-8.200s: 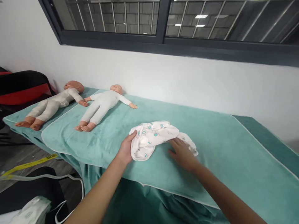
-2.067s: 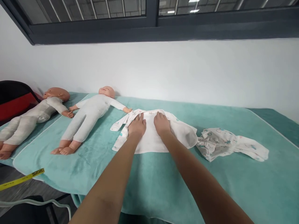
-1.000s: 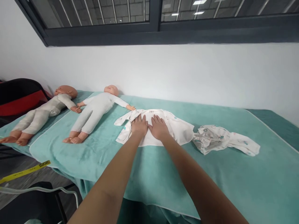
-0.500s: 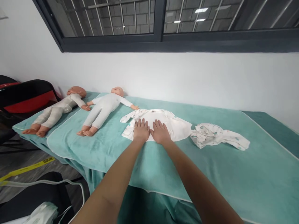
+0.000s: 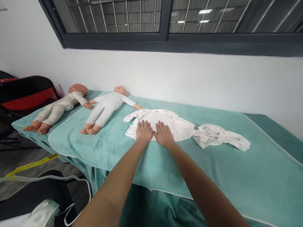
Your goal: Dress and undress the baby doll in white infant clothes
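A white printed baby top [image 5: 183, 127] lies spread on the teal cover [image 5: 227, 176], one sleeve out to the left. Both palms press flat on its lower middle: my left hand [image 5: 144, 132] and, close beside it with thumbs almost touching, my right hand [image 5: 163, 133]. Fingers on each are stretched out and point away from me; neither hand grasps anything. Just to the right, a crumpled printed baby garment [image 5: 216, 136] touches or nearly touches the top's right edge.
Two baby dolls lie on the left: one in a white suit [image 5: 107, 107], one with a wrapped-looking pale body [image 5: 59, 108]. Black-and-red chairs [image 5: 28, 94] stand beyond the table's left end. A white packet [image 5: 42, 214] and pale cable [image 5: 47, 178] are at lower left.
The view has shifted slightly. Both hands stay flat on the baby top, in nearly the same place, and the garments and dolls look unmoved.
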{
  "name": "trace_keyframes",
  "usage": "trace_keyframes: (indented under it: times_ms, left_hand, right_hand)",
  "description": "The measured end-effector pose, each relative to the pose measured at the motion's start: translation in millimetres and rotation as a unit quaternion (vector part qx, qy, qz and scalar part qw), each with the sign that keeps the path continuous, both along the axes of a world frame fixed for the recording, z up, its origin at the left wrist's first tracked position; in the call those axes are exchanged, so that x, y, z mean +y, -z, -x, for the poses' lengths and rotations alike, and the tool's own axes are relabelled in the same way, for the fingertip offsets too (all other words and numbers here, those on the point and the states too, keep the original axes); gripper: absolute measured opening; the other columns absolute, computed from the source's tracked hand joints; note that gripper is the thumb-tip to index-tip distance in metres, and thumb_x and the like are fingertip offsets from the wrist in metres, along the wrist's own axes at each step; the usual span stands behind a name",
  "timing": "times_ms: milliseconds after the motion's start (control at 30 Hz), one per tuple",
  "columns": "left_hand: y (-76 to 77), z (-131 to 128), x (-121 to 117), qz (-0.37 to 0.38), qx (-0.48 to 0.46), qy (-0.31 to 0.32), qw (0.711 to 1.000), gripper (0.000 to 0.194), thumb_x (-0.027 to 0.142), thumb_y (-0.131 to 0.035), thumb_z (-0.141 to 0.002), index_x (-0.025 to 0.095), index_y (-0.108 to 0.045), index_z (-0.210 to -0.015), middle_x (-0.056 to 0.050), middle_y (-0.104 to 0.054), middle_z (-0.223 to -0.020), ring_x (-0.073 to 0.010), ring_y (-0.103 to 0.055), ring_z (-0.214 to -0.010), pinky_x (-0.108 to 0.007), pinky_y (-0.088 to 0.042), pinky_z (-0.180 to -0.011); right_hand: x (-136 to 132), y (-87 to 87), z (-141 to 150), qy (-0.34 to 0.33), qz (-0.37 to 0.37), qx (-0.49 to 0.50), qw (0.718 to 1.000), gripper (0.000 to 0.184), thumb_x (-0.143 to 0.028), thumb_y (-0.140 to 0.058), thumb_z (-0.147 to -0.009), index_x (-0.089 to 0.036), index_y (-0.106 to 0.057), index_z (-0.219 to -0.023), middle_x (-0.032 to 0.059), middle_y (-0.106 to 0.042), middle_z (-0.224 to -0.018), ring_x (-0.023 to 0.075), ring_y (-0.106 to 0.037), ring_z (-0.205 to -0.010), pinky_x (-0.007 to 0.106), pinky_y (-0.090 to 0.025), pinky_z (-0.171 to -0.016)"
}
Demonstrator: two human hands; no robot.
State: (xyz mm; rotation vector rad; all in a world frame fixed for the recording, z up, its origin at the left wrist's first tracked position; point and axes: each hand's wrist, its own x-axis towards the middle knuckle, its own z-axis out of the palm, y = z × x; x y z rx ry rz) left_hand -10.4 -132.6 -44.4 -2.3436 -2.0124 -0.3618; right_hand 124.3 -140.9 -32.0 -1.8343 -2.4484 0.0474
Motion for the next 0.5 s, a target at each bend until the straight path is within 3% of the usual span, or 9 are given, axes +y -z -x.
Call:
trace_keyframes:
  times_ms: [500]
  left_hand:
    - [-1.2, 1.6, -9.1, -0.030, -0.022, -0.018, 0.999, 0.049, 0.026, -0.038, -0.094, 0.011, -0.051, -0.138, -0.016, -0.045, -0.150, -0.0282, -0.033, -0.144, -0.048, -0.024, -0.119]
  right_hand:
    - [-7.7, 0.4, 0.9, 0.004, -0.008, -0.009, 1.000, 0.061, -0.043, -0.025, -0.101, -0.010, -0.034, -0.152, 0.0111, -0.018, -0.162, 0.0251, -0.014, -0.151, 0.046, -0.015, -0.120]
